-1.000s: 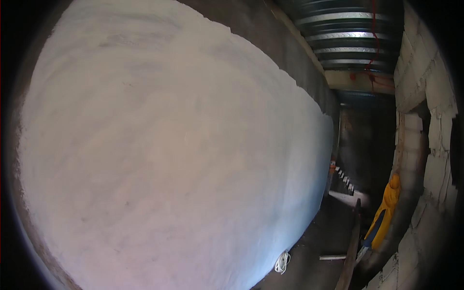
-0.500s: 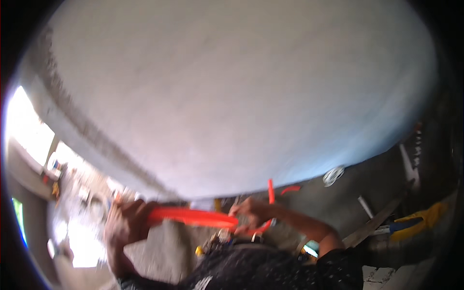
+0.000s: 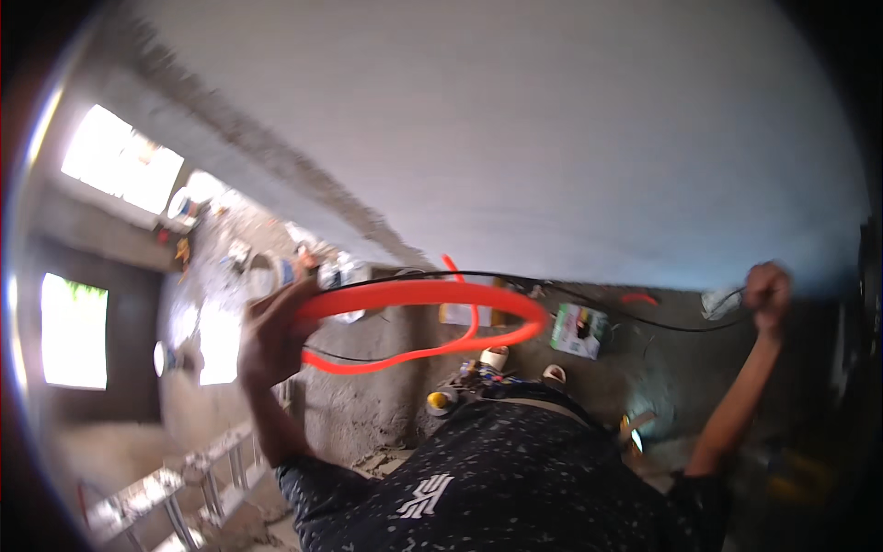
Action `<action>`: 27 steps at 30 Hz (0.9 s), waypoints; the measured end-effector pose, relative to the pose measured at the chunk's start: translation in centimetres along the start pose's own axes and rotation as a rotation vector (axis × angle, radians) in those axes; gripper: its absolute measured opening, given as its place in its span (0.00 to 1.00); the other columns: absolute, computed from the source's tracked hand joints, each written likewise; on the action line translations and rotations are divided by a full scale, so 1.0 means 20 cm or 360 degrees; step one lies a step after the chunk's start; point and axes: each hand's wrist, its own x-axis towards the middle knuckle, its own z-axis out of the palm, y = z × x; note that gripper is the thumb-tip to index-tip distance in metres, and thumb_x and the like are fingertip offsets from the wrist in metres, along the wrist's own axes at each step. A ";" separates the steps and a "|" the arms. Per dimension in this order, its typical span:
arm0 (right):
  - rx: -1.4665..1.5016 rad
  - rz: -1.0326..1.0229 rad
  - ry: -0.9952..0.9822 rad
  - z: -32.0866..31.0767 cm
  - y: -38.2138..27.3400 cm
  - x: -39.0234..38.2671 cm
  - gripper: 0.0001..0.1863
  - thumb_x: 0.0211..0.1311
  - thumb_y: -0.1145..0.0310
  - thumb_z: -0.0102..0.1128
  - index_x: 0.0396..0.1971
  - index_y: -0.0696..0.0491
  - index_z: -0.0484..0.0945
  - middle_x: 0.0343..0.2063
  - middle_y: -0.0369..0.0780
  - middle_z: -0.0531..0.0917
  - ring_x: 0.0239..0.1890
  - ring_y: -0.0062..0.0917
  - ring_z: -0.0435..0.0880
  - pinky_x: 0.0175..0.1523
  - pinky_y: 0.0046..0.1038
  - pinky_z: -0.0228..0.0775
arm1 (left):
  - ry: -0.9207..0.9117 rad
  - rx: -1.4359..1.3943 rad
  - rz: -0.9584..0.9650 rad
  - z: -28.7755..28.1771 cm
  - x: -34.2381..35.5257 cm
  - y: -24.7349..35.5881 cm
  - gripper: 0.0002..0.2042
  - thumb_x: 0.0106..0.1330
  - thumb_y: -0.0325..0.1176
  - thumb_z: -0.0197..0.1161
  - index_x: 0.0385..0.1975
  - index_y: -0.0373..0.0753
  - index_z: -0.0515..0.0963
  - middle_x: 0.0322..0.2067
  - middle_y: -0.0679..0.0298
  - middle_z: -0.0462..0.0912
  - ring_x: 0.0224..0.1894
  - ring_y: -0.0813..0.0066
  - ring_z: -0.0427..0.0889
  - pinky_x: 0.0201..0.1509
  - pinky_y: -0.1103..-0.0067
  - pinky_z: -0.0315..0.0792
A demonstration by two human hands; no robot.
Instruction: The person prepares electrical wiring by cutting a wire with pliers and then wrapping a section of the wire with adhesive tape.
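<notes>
My left hand is closed around a looped length of bright orange-red flexible tubing, held out in front of my chest. The loop bulges to the right, and a loose end points up towards the wall. A thin black cable runs from near my left hand, along the upper side of the loop, over to the right. At its far end my right hand is a fist, with the arm stretched out wide and the cable at its fingers. The cable sags between the two hands.
A pale plastered wall fills the upper view. A metal ladder stands at lower left. On the floor are a printed packet, a short orange tube piece and a white bundle. A bucket stands farther left.
My right hand has moved from beside the tubing far out to the right, and the black cable now stretches between my hands. The tubing loop has opened wider to view. My head view has shifted.
</notes>
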 end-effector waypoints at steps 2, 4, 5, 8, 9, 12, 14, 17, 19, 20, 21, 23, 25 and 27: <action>-0.0797 0.0532 -0.0506 0.31 0.26 -0.07 0.12 0.45 0.76 0.66 0.33 0.54 0.77 0.33 0.43 0.82 0.34 0.27 0.83 0.39 0.24 0.74 | -0.0130 -0.0069 -0.0121 0.04 0.03 0.07 0.16 0.57 0.32 0.65 0.46 0.36 0.77 0.30 0.58 0.81 0.29 0.60 0.83 0.30 0.72 0.74; -0.1370 0.0251 -0.1212 0.61 0.28 -0.07 0.21 0.47 0.77 0.66 0.45 0.56 0.77 0.48 0.45 0.81 0.48 0.33 0.82 0.49 0.29 0.75 | -0.0171 0.0040 0.0015 0.09 0.09 0.16 0.17 0.58 0.34 0.66 0.48 0.40 0.76 0.31 0.62 0.82 0.29 0.64 0.83 0.29 0.72 0.74; -0.1212 0.0211 -0.1132 0.78 0.24 -0.05 0.23 0.48 0.77 0.65 0.49 0.56 0.76 0.49 0.46 0.80 0.51 0.35 0.79 0.52 0.31 0.73 | -0.0249 0.0063 0.0006 0.13 0.11 0.19 0.16 0.57 0.34 0.67 0.45 0.41 0.77 0.30 0.63 0.81 0.27 0.65 0.82 0.28 0.72 0.74; -0.0565 -0.0033 -0.0969 1.32 -0.02 0.13 0.21 0.54 0.76 0.62 0.51 0.57 0.75 0.49 0.45 0.79 0.53 0.39 0.77 0.57 0.36 0.70 | -0.0371 0.0115 0.0061 0.25 0.13 0.26 0.15 0.57 0.34 0.68 0.43 0.41 0.76 0.24 0.64 0.79 0.23 0.65 0.80 0.24 0.72 0.71; -0.0498 -0.0231 -0.0919 1.47 -0.06 0.17 0.19 0.56 0.76 0.60 0.49 0.58 0.75 0.49 0.44 0.79 0.52 0.38 0.78 0.56 0.35 0.71 | -0.0389 0.0077 0.0031 0.26 0.13 0.27 0.15 0.57 0.34 0.68 0.43 0.41 0.76 0.24 0.64 0.79 0.23 0.64 0.80 0.24 0.71 0.71; -0.0204 -0.0539 -0.0948 1.75 -0.05 0.27 0.13 0.61 0.76 0.56 0.46 0.58 0.76 0.45 0.44 0.81 0.46 0.36 0.81 0.49 0.33 0.73 | -0.0423 -0.0002 0.0065 0.26 0.17 0.28 0.15 0.57 0.34 0.67 0.44 0.41 0.76 0.26 0.64 0.79 0.24 0.64 0.81 0.24 0.71 0.71; -0.0105 -0.0292 -0.1180 1.79 -0.05 0.34 0.13 0.62 0.75 0.56 0.46 0.58 0.75 0.42 0.44 0.82 0.42 0.35 0.82 0.45 0.33 0.73 | -0.0432 -0.0033 0.0072 0.25 0.17 0.27 0.16 0.58 0.35 0.67 0.45 0.42 0.75 0.28 0.64 0.80 0.25 0.64 0.81 0.24 0.72 0.72; 0.0043 -0.0122 -0.1395 1.79 0.01 0.35 0.14 0.63 0.68 0.58 0.46 0.57 0.75 0.35 0.44 0.82 0.34 0.34 0.82 0.40 0.31 0.73 | -0.0371 0.0030 0.0004 0.22 0.14 0.25 0.16 0.57 0.33 0.68 0.44 0.41 0.75 0.28 0.63 0.80 0.25 0.63 0.81 0.24 0.72 0.72; 0.0088 -0.0199 -0.1373 1.81 0.04 0.33 0.15 0.62 0.64 0.60 0.45 0.57 0.74 0.30 0.44 0.82 0.31 0.33 0.82 0.38 0.31 0.72 | -0.0412 0.0043 -0.0083 0.22 0.11 0.23 0.16 0.56 0.32 0.68 0.44 0.41 0.76 0.28 0.63 0.80 0.25 0.62 0.81 0.25 0.72 0.72; 0.0054 -0.0407 -0.1296 1.84 0.04 0.31 0.18 0.60 0.61 0.62 0.44 0.56 0.74 0.28 0.44 0.82 0.29 0.32 0.82 0.36 0.30 0.72 | -0.0411 0.0037 -0.0095 0.23 0.10 0.23 0.16 0.56 0.32 0.68 0.44 0.41 0.76 0.28 0.63 0.80 0.25 0.62 0.81 0.25 0.72 0.72; 0.0022 -0.0614 -0.1215 1.86 0.04 0.28 0.20 0.58 0.57 0.64 0.43 0.56 0.74 0.25 0.44 0.81 0.27 0.32 0.82 0.34 0.29 0.72 | -0.0360 -0.0014 -0.0099 0.24 0.09 0.23 0.16 0.56 0.31 0.68 0.44 0.41 0.76 0.28 0.62 0.80 0.25 0.62 0.81 0.25 0.72 0.72; -0.0184 -0.0397 -0.1380 1.85 0.04 0.24 0.22 0.55 0.56 0.67 0.42 0.55 0.73 0.24 0.43 0.80 0.26 0.32 0.82 0.32 0.30 0.72 | -0.0301 -0.0061 -0.0106 0.23 0.07 0.21 0.16 0.56 0.31 0.68 0.44 0.41 0.76 0.28 0.62 0.80 0.25 0.62 0.81 0.25 0.71 0.72; -0.0296 -0.0286 -0.1422 1.79 0.11 0.22 0.23 0.51 0.58 0.71 0.41 0.55 0.72 0.23 0.40 0.80 0.23 0.31 0.82 0.28 0.30 0.72 | -0.0308 0.0019 -0.0186 0.18 0.03 0.19 0.15 0.56 0.30 0.67 0.44 0.42 0.76 0.27 0.62 0.80 0.25 0.62 0.80 0.25 0.71 0.71; -0.0285 -0.0265 -0.1376 1.68 0.16 0.23 0.23 0.50 0.60 0.72 0.40 0.55 0.72 0.22 0.40 0.80 0.23 0.30 0.82 0.29 0.29 0.73 | -0.0259 0.0026 -0.0212 0.13 -0.02 0.15 0.15 0.56 0.30 0.67 0.43 0.41 0.76 0.27 0.62 0.80 0.25 0.61 0.80 0.25 0.71 0.71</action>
